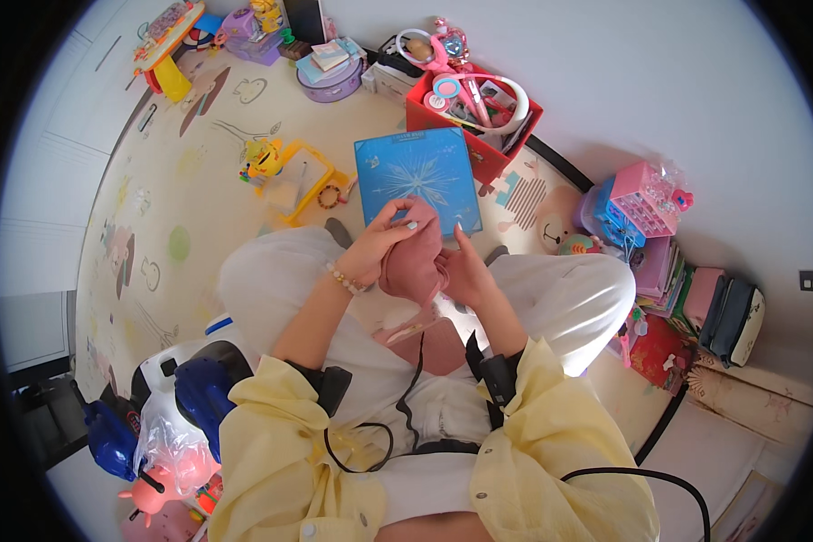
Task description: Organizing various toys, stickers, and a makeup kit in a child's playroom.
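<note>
Between my hands, above my crossed legs, is a dusty-pink fabric piece (413, 261), bunched and folded; what it is exactly cannot be told. My left hand (377, 244) pinches its upper left side between thumb and fingers. At the right side, my right hand (467, 271) has its fingers under the cloth's edge, with thumb raised. Below, in my lap, lies another pink piece (433, 345) with a pale strip along its top. Just beyond my hands a blue square box (417, 173) with a snowflake design rests on the floor mat.
A red box (447, 142) full of toys and a headband stands behind the blue box. Left of it are a yellow tray (308, 179) and a beaded bracelet (328, 197). Books (660, 278) and toy cases line the right wall. A ride-on toy (196, 379) stands at lower left.
</note>
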The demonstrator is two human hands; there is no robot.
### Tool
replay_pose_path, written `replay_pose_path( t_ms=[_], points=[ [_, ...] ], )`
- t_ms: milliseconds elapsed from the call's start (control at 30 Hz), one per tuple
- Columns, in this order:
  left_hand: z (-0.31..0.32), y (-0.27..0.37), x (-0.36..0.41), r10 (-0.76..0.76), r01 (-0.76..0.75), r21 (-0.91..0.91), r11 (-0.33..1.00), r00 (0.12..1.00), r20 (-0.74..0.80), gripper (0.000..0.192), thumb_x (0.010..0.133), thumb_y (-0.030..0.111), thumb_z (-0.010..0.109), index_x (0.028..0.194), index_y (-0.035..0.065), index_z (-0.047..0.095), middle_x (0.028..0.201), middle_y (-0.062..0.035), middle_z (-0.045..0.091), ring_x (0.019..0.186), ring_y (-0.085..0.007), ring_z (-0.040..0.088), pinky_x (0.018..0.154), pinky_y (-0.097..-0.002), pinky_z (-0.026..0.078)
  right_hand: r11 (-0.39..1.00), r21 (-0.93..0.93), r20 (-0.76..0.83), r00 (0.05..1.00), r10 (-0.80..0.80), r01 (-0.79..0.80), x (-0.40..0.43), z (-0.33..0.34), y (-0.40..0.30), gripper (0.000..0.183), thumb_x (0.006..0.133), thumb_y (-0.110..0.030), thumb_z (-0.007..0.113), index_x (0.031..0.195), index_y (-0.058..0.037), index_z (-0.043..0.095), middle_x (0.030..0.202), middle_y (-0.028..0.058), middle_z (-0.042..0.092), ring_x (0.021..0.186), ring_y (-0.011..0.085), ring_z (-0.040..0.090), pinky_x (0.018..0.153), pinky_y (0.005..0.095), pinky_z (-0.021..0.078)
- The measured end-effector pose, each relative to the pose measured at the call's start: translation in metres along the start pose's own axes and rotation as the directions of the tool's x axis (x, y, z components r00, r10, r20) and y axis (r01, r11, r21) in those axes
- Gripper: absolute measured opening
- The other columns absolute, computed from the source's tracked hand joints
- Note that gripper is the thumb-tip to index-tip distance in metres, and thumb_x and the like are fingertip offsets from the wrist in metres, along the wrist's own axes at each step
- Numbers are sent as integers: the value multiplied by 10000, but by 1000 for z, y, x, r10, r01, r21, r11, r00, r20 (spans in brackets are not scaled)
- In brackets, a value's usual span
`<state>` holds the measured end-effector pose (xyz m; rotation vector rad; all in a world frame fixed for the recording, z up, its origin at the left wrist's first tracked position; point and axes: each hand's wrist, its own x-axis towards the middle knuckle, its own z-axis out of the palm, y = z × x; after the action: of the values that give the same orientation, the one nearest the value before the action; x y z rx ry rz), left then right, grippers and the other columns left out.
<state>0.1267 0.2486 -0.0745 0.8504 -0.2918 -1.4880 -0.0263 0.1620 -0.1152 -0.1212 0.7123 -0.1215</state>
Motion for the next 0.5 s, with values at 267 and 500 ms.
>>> replay_pose_path(
  t_ms=[267,500],
  points=[
    [-35,-20,7,29,88,416,905,963,-267,368,827,155,538,1131,29,374,955,-117,548,838,-140,542,706,-262,459,863,-72,3,866,-500,499,20,3,10,359,893,-226,429,1215,-76,375,1141,73,484,1051,189,475,872,347,404],
    [-33,-31,10,-45,53,551,833,999,-29,347,852,175,493,1148,38,376,877,-71,569,813,-97,530,685,-221,439,775,-382,154,862,-483,503,8,20,-2,391,830,-84,500,1201,-57,381,1105,59,494,1002,167,503,804,295,438]
  ],
)
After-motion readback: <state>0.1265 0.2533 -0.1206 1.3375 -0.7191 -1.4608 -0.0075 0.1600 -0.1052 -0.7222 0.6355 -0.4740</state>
